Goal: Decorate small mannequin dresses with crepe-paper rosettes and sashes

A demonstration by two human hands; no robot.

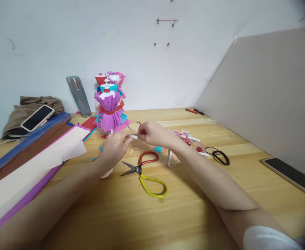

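Observation:
A short white strip (134, 136) is stretched between my two hands above the table. My left hand (115, 144) pinches its left end, and my right hand (153, 133) pinches the other end with curled fingers. Below them lie scissors (138, 169) with one red and one yellow handle, blades apart and pointing left. Just behind my left hand stand several miniature dress forms (110, 107) dressed in purple, red, blue and pink paper. A pile of paper scraps (185, 137) lies beyond my right forearm, partly covered by it.
Long sheets of coloured paper (34, 159) cover the table's left side. Behind them are a brown cloth (44, 100), a phone (37, 118) and a leaning bottle (78, 96). To the right lie a black hair tie (221, 157) and another phone (293, 175), near a grey partition (267, 93).

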